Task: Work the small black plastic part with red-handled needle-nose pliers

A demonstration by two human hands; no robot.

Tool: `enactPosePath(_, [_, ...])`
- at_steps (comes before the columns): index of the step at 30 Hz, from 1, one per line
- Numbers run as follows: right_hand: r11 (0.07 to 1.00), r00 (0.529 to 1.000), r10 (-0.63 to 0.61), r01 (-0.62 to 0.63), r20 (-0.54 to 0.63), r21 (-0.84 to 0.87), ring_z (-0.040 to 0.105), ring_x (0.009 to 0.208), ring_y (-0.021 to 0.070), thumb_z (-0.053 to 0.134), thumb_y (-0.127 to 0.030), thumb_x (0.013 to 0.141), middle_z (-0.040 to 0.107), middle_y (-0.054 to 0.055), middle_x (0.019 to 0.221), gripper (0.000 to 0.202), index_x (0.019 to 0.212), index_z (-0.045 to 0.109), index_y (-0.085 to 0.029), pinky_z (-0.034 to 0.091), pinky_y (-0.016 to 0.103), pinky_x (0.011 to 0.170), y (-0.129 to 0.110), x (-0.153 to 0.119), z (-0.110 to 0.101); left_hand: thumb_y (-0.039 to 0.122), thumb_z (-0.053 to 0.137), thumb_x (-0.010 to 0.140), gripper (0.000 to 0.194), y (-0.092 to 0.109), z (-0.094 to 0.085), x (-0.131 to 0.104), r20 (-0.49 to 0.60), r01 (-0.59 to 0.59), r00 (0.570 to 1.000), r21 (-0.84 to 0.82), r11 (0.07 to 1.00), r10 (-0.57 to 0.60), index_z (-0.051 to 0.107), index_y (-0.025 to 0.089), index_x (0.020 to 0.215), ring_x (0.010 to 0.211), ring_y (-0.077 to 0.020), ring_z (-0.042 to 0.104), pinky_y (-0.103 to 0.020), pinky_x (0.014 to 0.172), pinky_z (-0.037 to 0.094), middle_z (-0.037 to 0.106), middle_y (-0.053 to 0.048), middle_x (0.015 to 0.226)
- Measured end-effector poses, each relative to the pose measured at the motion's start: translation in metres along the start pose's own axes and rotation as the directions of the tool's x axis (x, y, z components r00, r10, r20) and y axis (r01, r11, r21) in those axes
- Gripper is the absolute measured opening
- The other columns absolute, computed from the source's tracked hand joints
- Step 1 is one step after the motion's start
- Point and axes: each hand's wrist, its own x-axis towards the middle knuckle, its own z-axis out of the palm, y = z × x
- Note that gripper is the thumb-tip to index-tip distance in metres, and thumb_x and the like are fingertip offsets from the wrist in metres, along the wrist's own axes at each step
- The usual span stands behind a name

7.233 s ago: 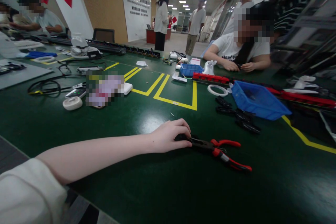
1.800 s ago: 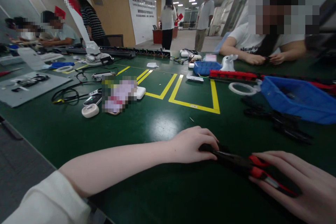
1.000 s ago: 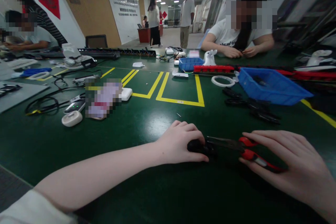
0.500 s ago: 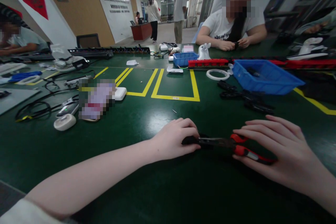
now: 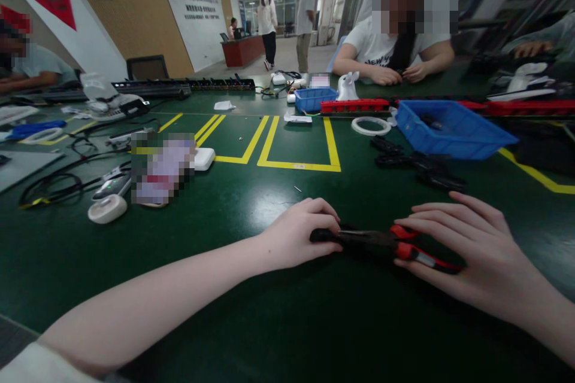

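Note:
My right hand (image 5: 467,248) is wrapped round the red and black handles of a pair of pliers (image 5: 406,248), fingers along the upper handle and thumb below. The jaws point left toward my left hand (image 5: 309,232), whose fingers pinch a small black part (image 5: 321,235). Much of that part is hidden by the fingers, and its exact kind does not show. The plier tips meet or overlap the black part; whether they grip it I cannot tell. Both hands are low over the green table (image 5: 287,311).
Beyond my hands lies a thin metal pin (image 5: 297,189). Black parts (image 5: 420,164) are heaped beside a blue bin (image 5: 453,131) and a white tape ring (image 5: 371,126). To the left are a phone (image 5: 164,173), a white case (image 5: 204,159) and cables (image 5: 54,182). A person (image 5: 395,54) sits opposite.
The pliers have shifted slightly left, toward the black part, along with my right hand. My left hand keeps its pinch in nearly the same place. The view has moved a little.

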Motion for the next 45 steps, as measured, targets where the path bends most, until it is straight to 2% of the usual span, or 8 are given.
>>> enactPosePath(8, [0.995,0.996,-0.087,0.089,0.027,-0.047,0.068,0.094,0.0294,0.071,-0.039,0.082,0.071,0.005,0.103,0.036,0.114,0.061,-0.027,0.039,0.06,0.105,0.006,0.002,-0.004,0.019,0.07,0.089,0.008,0.0,0.001,-0.001,-0.022,0.016,1.0,-0.072,0.997,-0.018,0.065,0.016,0.095,0.108,-0.0199,0.061,-0.037,0.096,0.052,0.058,-0.006,0.118])
enactPosePath(15, [0.996,0.994,-0.074,0.077,0.083,-0.041,0.069,0.088,0.0274,0.068,-0.042,0.084,0.071,0.005,0.099,0.035,0.113,0.059,-0.027,0.042,0.059,0.1,0.004,0.002,-0.004,0.016,0.069,0.089,0.009,0.001,0.001,-0.001,-0.069,-0.024,0.998,-0.139,0.99,0.015,0.064,0.016,0.097,0.113,-0.021,0.06,-0.038,0.099,0.052,0.057,-0.008,0.12])
enactPosePath(20, [0.999,0.997,-0.041,0.043,0.066,-0.022,0.069,0.086,0.0277,0.064,-0.042,0.087,0.071,0.006,0.098,0.031,0.112,0.059,-0.025,0.046,0.056,0.093,0.003,0.001,-0.006,0.022,0.068,0.091,0.01,0.005,-0.001,0.0,-0.069,-0.025,0.997,-0.164,0.986,0.014,0.065,0.017,0.099,0.111,-0.0208,0.061,-0.038,0.096,0.053,0.058,-0.008,0.12])
enactPosePath(27, [0.999,0.997,-0.029,0.03,0.076,-0.013,0.067,0.087,0.0272,0.065,-0.041,0.087,0.069,0.006,0.098,0.03,0.112,0.058,-0.027,0.053,0.047,0.075,0.003,0.001,-0.006,0.019,0.066,0.092,0.009,0.009,-0.002,0.0,-0.073,-0.041,0.997,-0.159,0.986,0.03,0.065,0.015,0.1,0.107,-0.0193,0.062,-0.035,0.095,0.053,0.059,-0.008,0.117])
enactPosePath(34, [0.999,0.999,-0.026,0.027,0.045,-0.032,0.067,0.088,0.0275,0.064,-0.041,0.087,0.07,0.006,0.1,0.031,0.114,0.058,-0.026,0.052,0.045,0.073,0.004,0.0,-0.005,0.018,0.065,0.092,0.008,0.008,-0.002,0.0,-0.104,0.001,0.994,-0.161,0.987,-0.018,0.065,0.017,0.1,0.108,-0.0205,0.063,-0.037,0.095,0.054,0.06,-0.008,0.117])
enactPosePath(42, [0.999,0.998,-0.037,0.038,0.056,-0.028,0.067,0.086,0.0256,0.064,-0.041,0.088,0.07,0.007,0.098,0.03,0.112,0.058,-0.025,0.053,0.043,0.072,0.002,0.002,-0.009,0.015,0.064,0.093,0.011,0.008,-0.002,-0.002,-0.155,-0.048,0.988,-0.161,0.986,0.023,0.066,0.015,0.104,0.121,-0.0207,0.06,-0.037,0.104,0.051,0.057,-0.011,0.134])
enactPosePath(45, [0.999,0.997,-0.033,0.034,0.065,-0.016,0.068,0.086,0.0268,0.064,-0.043,0.087,0.071,0.006,0.098,0.03,0.112,0.058,-0.027,0.052,0.046,0.074,0.002,0.002,-0.011,0.016,0.065,0.093,0.012,0.007,-0.001,-0.001,-0.165,-0.064,0.986,-0.153,0.986,0.038,0.067,0.016,0.104,0.121,-0.0211,0.061,-0.039,0.105,0.051,0.059,-0.011,0.132])
